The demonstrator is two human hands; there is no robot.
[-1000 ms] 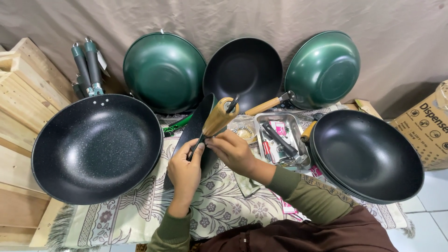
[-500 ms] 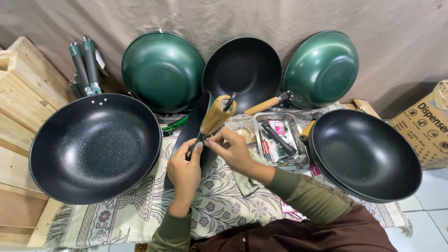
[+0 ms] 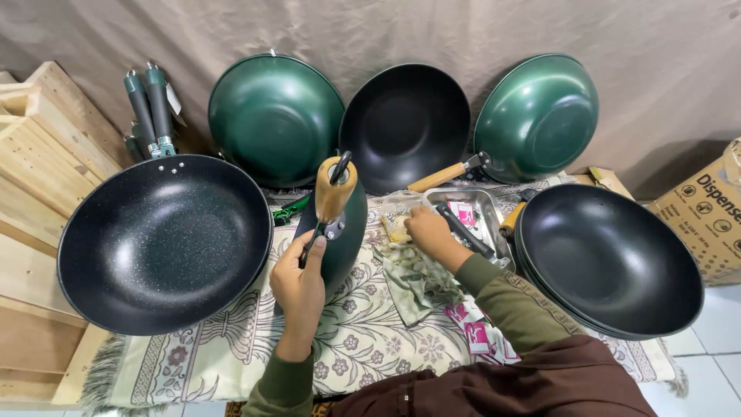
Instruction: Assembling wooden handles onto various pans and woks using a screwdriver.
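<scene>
A patterned cloth covers the low surface, with a drab fabric backdrop behind and wooden boards stacked at the left. Green and black pans lean along the backdrop; a speckled wok lies left, and stacked black woks right. The left hand grips a dark green pan stood on edge, its wooden handle pointing up. The right hand, fingers curled, rests apart at the metal tray; whether it pinches anything I cannot tell.

right hand: has left the wooden handle, now at the metal tray
wooden handle: now more upright, gripped only by left hand
</scene>
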